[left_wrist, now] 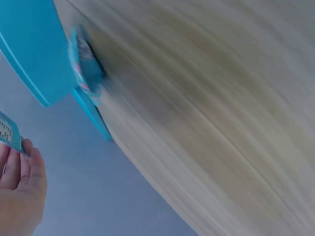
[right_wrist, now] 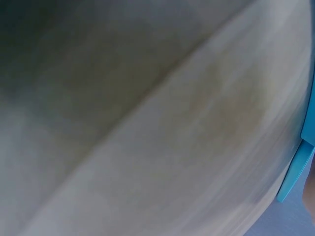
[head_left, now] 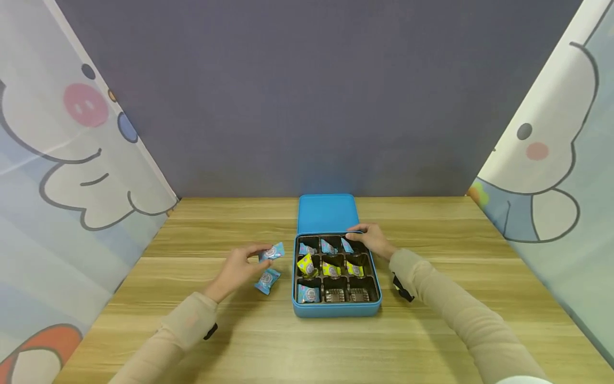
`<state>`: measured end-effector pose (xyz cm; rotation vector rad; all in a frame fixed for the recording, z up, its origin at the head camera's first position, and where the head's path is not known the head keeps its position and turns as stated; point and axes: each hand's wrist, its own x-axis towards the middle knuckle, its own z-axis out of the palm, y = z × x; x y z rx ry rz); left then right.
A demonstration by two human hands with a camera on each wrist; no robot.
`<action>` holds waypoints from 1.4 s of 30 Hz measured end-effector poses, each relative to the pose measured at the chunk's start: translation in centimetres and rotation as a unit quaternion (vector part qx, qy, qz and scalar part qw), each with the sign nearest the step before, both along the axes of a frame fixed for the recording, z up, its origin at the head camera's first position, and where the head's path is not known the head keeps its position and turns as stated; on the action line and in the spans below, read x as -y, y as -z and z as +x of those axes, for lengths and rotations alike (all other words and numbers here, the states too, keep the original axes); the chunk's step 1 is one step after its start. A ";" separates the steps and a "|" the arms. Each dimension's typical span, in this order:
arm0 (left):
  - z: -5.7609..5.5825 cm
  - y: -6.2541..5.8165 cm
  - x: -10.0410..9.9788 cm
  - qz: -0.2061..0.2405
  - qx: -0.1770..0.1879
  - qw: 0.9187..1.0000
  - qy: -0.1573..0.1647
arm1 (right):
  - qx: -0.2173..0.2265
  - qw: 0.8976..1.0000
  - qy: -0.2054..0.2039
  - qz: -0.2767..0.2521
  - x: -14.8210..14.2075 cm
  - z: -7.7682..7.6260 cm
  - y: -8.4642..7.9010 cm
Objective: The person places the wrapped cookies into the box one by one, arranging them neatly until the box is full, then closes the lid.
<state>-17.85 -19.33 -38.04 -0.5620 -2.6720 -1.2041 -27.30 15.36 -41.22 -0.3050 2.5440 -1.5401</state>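
My left hand (head_left: 242, 266) pinches a blue wrapped candy (head_left: 272, 252) just left of a blue box (head_left: 336, 310). The same hand shows at the lower left of the left wrist view, the held candy (left_wrist: 11, 132) at its fingertips. Below it on the table lies another blue wrapped candy (head_left: 267, 281). At the box's back right corner, my right hand (head_left: 376, 240) holds the rim between thumb and fingers, partly covering that compartment. Blue candies (head_left: 328, 246) fill the back row, yellow ones (head_left: 331, 269) the middle row. At front left sits one blue candy (head_left: 308, 294).
The box's lid (head_left: 328, 213) lies folded back behind it. The two other front compartments show a ridged black tray floor (head_left: 334, 295). A grey panel (head_left: 307, 106) stands along the back of the wooden table (head_left: 216, 352), with printed cartoon sheets (head_left: 77, 176) at both sides.
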 end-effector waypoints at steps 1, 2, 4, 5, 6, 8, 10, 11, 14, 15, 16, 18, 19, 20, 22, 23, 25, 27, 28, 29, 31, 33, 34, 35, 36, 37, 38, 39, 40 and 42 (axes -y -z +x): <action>0.1 -0.1 -0.3 0.003 0.006 1.000 0.003 | -0.003 1.000 0.001 0.002 0.0 0.0 0.0; 0.2 -0.2 -0.5 0.002 0.008 1.000 0.005 | -0.005 1.000 0.001 0.003 -0.1 -0.1 0.0; 0.3 -0.3 -1.0 0.001 0.012 1.000 0.012 | -0.008 1.000 0.004 0.003 -0.1 -0.1 0.1; 0.4 -0.3 -1.3 0.002 0.013 1.000 0.017 | -0.009 1.000 0.004 0.004 -0.1 -0.2 0.1; 0.4 -0.3 -1.5 0.004 0.017 1.000 0.021 | -0.009 1.000 0.003 0.007 -0.1 -0.2 0.1; 0.6 -0.3 -1.9 0.002 0.016 0.999 0.028 | -0.003 1.000 0.002 0.008 -0.1 -0.1 0.1; 0.7 -0.2 -2.2 0.005 0.020 0.999 0.032 | 0.001 1.000 0.003 0.010 -0.1 -0.1 0.2; 0.7 -0.2 -2.4 0.008 0.023 0.999 0.033 | 0.001 1.000 0.003 0.011 -0.2 -0.1 0.2; 0.7 -0.3 -2.9 0.005 0.015 0.999 0.037 | 0.001 1.000 0.005 0.008 -0.2 -0.2 0.2; 0.7 -0.3 -3.1 0.005 0.013 0.999 0.036 | -0.001 1.000 0.005 0.010 -0.2 -0.2 0.1; 0.7 -0.4 -3.2 0.004 0.009 0.999 0.037 | -0.002 1.000 0.005 0.011 -0.2 -0.3 0.0; 0.6 -0.5 -3.6 0.002 0.008 0.999 0.037 | -0.003 1.000 0.004 0.011 -0.2 -0.4 -0.1; 0.6 -0.6 -3.8 0.002 0.009 0.999 0.038 | -0.004 1.000 0.004 0.011 -0.2 -0.4 -0.2; 0.5 -0.7 -4.0 0.000 0.011 0.999 0.038 | -0.005 1.000 0.004 0.009 -0.2 -0.4 -0.2; 0.6 -0.9 -4.4 -0.001 0.013 0.999 0.043 | -0.006 1.000 0.005 0.005 -0.2 -0.4 -0.3; 0.6 -1.0 -4.6 -0.003 0.014 0.999 0.044 | -0.006 1.000 0.006 0.004 -0.1 -0.4 -0.3; 0.7 -1.0 -5.0 -0.006 0.018 0.999 0.050 | -0.006 1.000 0.006 0.005 -0.1 -0.3 -0.3; 0.8 -1.0 -5.3 -0.007 0.020 0.998 0.054 | -0.003 1.000 0.007 0.008 0.0 -0.2 -0.3; 0.8 -0.9 -5.5 -0.007 0.023 0.998 0.053 | -0.001 1.000 0.007 0.007 0.1 -0.2 -0.3; 0.9 -0.9 -5.6 -0.004 0.031 0.998 0.055 | 0.000 1.000 0.007 0.008 0.1 -0.1 -0.2; 0.9 -0.8 -5.8 0.004 0.046 0.997 0.057 | -0.003 1.000 0.005 0.011 0.2 -0.1 -0.2; 0.9 -0.7 -6.0 0.014 0.058 0.996 0.063 | -0.002 1.000 0.006 0.009 0.2 0.0 -0.1; 0.9 -0.7 -6.2 0.019 0.065 0.996 0.066 | -0.002 1.000 0.006 0.010 0.2 0.0 -0.1; 0.9 -0.6 -6.3 0.022 0.068 0.995 0.071 | -0.003 1.000 0.006 0.011 0.2 0.0 0.0; 0.9 -0.6 -6.4 0.024 0.072 0.994 0.073 | -0.003 1.000 0.006 0.010 0.2 0.0 0.0; 0.8 -0.5 -6.5 0.026 0.075 0.994 0.077 | -0.001 1.000 0.009 0.008 0.2 -0.1 0.1; 0.7 -0.4 -6.6 0.029 0.077 0.993 0.081 | 0.003 1.000 0.013 0.006 0.2 -0.1 0.1; 0.7 -0.3 -6.6 0.031 0.079 0.993 0.085 | 0.004 1.000 0.013 0.004 0.2 -0.1 0.1; 0.7 -0.2 -6.7 0.031 0.080 0.993 0.086 | 0.004 1.000 0.013 0.005 0.2 -0.1 0.2; 0.7 -0.1 -6.8 0.031 0.082 0.992 0.086 | 0.005 1.000 0.013 0.006 0.3 -0.1 0.2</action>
